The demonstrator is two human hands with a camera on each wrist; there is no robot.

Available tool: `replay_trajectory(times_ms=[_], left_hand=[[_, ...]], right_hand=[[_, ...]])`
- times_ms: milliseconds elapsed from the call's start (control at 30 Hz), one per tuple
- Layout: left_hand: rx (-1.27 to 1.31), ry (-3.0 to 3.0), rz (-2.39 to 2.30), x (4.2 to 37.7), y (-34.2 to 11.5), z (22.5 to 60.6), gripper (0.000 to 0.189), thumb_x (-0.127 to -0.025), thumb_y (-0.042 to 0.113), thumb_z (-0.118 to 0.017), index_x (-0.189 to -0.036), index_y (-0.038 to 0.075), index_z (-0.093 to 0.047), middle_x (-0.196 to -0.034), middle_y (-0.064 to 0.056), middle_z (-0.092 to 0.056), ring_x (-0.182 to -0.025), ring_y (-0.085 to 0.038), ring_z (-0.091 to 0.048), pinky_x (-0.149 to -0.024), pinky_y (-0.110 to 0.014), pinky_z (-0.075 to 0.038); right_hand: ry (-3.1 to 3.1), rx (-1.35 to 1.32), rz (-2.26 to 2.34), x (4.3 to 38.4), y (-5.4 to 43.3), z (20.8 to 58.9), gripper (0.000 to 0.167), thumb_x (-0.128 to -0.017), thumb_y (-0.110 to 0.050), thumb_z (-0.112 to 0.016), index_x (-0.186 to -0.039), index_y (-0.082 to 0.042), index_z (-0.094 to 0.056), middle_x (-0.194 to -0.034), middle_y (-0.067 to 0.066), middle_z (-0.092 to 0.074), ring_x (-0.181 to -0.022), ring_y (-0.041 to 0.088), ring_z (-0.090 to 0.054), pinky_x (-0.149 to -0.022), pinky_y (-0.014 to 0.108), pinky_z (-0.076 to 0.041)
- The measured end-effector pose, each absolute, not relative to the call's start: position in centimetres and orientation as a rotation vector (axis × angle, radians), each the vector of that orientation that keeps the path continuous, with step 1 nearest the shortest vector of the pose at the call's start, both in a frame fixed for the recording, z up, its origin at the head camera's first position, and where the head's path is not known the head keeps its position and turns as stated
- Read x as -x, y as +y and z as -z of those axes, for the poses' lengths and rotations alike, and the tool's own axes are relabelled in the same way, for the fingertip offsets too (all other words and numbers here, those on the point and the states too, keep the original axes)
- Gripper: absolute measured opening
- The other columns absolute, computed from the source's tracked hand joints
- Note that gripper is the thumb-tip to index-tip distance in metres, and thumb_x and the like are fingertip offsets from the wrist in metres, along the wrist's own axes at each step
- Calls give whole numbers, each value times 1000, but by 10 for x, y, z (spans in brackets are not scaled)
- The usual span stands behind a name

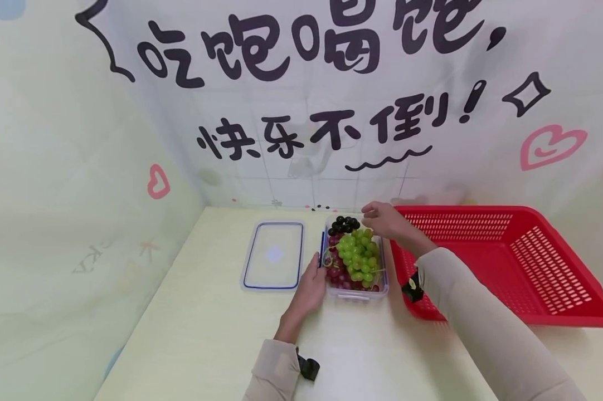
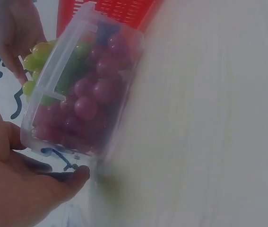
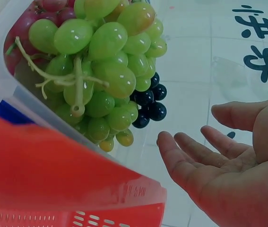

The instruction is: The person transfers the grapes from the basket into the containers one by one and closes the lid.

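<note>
A clear plastic food container (image 1: 360, 295) stands on the table, filled with grapes. Green grapes (image 1: 358, 253) are heaped on top, red grapes (image 2: 87, 101) lie beneath, and black grapes (image 1: 345, 224) sit at the far end. Along the container's left side, my left hand (image 1: 311, 287) touches the wall beside a blue-edged latch flap, its fingers fairly straight. My right hand (image 1: 385, 221) hovers by the far right corner, close to the black grapes. In the right wrist view that hand (image 3: 233, 165) has its fingers spread, with nothing between them.
A red perforated plastic basket (image 1: 482, 209) stands just right of the container, under my right forearm. Left of the container, a clear lid with a blue seal (image 1: 273, 256) lies flat. A white printed wall covering (image 1: 281, 192) rises behind the table (image 1: 201, 334).
</note>
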State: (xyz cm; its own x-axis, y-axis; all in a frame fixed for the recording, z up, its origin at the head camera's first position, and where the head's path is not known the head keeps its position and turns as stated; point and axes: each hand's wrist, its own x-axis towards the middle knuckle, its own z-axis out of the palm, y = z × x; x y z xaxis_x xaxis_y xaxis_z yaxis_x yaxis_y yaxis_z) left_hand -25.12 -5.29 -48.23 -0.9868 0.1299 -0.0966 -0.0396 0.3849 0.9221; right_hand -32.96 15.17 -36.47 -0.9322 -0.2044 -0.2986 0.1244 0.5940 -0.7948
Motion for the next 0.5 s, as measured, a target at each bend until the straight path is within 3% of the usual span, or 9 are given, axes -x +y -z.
replay_trajectory(times_ms=[133,333,500], left_hand=[[-82,2507,-1662,251,-62,478,58,-106,20,-29,-157,-1,-15,-163,-20,-20,-150,-37,-20,-124,-50,-14],[-51,2578,-1663,250,-82,468,59,-103,20,-37,-156,1,-22,-158,-24,-30,-142,-42,-35,-118,-56,-27],[11,2664,-1651,255,-109,459,58,-102,19,-43,-156,5,-27,-156,-22,-35,-140,-41,-37,-114,-59,-34]], right_hand=[[2463,91,1277,330,146,364,45,-104,-16,-46,-146,0,-39,-152,26,-38,-133,42,-48,-110,55,-42],[2510,166,1259,327,135,362,44,-104,-15,-46,-144,1,-41,-150,26,-41,-134,41,-45,-109,54,-43],[2524,201,1254,325,121,362,44,-103,-17,-49,-143,-1,-42,-148,24,-44,-134,39,-45,-109,52,-44]])
